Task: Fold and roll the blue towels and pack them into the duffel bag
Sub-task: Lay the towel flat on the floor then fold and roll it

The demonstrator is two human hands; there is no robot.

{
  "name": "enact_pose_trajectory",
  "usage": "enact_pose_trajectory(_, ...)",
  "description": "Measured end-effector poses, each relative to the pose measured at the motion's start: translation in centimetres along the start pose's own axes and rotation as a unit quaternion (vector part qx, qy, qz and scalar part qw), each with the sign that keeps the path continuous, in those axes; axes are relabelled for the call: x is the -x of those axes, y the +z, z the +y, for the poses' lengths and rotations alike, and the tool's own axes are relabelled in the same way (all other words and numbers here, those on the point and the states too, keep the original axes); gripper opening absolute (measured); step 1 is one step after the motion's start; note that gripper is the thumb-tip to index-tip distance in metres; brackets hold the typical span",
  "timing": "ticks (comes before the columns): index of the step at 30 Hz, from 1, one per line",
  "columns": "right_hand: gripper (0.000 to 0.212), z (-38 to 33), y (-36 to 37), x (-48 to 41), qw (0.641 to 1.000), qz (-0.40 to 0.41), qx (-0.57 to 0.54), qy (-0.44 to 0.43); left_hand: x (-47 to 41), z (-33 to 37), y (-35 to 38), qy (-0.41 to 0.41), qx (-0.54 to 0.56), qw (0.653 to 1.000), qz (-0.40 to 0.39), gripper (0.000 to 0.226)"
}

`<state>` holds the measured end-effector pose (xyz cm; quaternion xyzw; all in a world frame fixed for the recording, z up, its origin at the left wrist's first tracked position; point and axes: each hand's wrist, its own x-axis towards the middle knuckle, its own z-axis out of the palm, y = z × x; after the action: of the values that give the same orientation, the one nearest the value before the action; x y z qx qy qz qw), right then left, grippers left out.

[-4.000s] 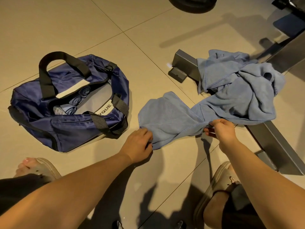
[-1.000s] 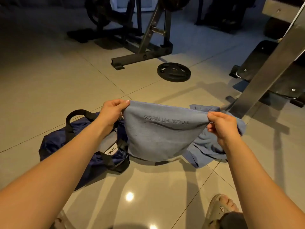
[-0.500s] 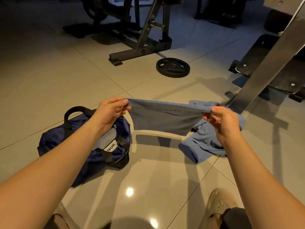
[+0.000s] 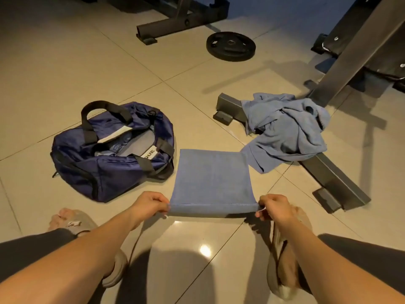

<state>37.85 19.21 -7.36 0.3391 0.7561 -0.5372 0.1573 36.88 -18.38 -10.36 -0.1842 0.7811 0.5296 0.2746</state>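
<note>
A folded blue towel (image 4: 211,178) lies flat on the tiled floor in front of me. My left hand (image 4: 151,204) pinches its near left corner and my right hand (image 4: 275,207) pinches its near right corner, holding the near edge slightly above the floor. The navy duffel bag (image 4: 105,159) sits unzipped to the left, with rolled blue towels (image 4: 119,145) visible inside. A crumpled heap of blue towels (image 4: 287,128) lies at the right, draped over a metal bar.
A grey metal bench frame (image 4: 335,178) runs along the floor at the right, with its upright rising behind. A black weight plate (image 4: 231,46) and a rack base (image 4: 175,25) lie farther back. My two feet in sandals flank the near floor.
The towel was held up in the air between both hands; now it is laid down flat on the floor, folded in a rectangle. The view has tilted downward.
</note>
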Motion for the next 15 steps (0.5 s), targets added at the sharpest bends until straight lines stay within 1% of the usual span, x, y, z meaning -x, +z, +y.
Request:
enact_pose_trajectory(4, 0.020, 2.5, -0.2, 1.2, 0.996, -0.063, 0.043, 0.049, 0.6, -3.3, 0.4, -0.035, -0.062, 0.997, -0.034, 0.013)
enact_pose_trajectory(8, 0.022, 4.7, -0.1, 2.1, 0.985, -0.129, 0.076, 0.090, 0.7, -5.4, 0.5, -0.046, -0.125, 0.987, -0.088, 0.011)
enact_pose_trajectory(10, 0.021, 5.6, -0.2, 2.2, 0.980, -0.144, 0.090, 0.102, 0.9, -6.0, 0.5, -0.050, -0.151, 0.980, -0.119, 0.009)
enact_pose_trajectory(12, 0.021, 6.2, -0.3, 2.4, 0.977, -0.155, 0.094, 0.110, 1.2, -6.2, 0.5, -0.063, -0.146, 0.976, -0.149, 0.007)
enact_pose_trajectory(15, 0.019, 7.0, -0.5, 2.8, 0.972, -0.172, 0.096, 0.125, 1.6, -6.3, 0.5, -0.083, -0.124, 0.975, -0.165, 0.008)
